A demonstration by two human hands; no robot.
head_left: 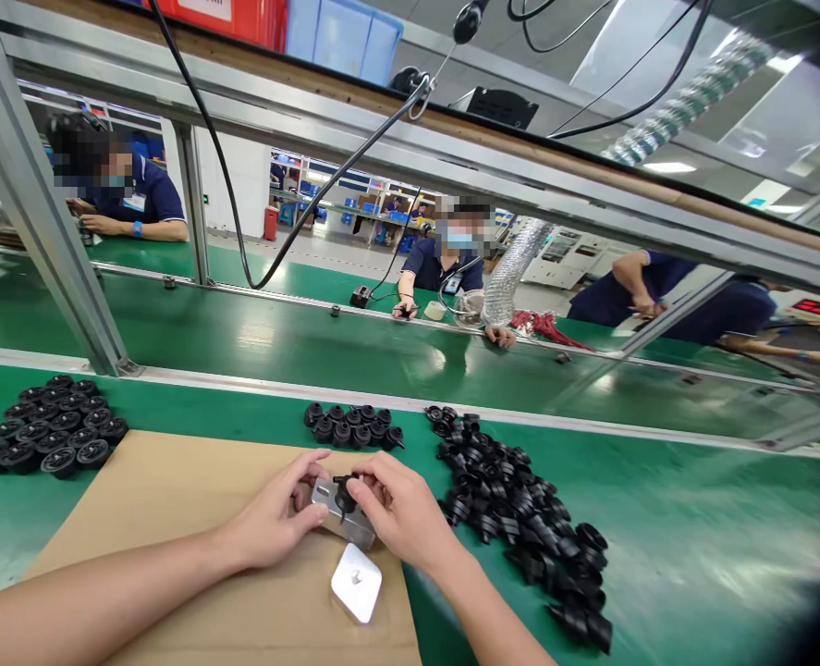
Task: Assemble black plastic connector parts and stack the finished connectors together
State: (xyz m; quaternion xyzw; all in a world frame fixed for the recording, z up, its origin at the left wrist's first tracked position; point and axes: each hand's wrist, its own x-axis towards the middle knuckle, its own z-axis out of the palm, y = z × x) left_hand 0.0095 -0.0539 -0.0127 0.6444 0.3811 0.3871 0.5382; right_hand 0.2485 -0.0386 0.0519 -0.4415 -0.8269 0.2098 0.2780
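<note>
A silver metal block sits on the brown cardboard sheet. My left hand is closed around the block's left end, thumb on the near side. On top of the block is a small black plastic part, which my right hand pinches between thumb and fingers from the right. Whether the part rests in a recess of the block is hidden. Just in front lies a second, diamond-shaped metal block with a small hole in its middle.
Black round parts stand grouped at left. Small black parts stand in rows behind my hands, and a loose heap of black parts spreads at right. A metal frame and hanging cable cross ahead. Co-workers sit beyond.
</note>
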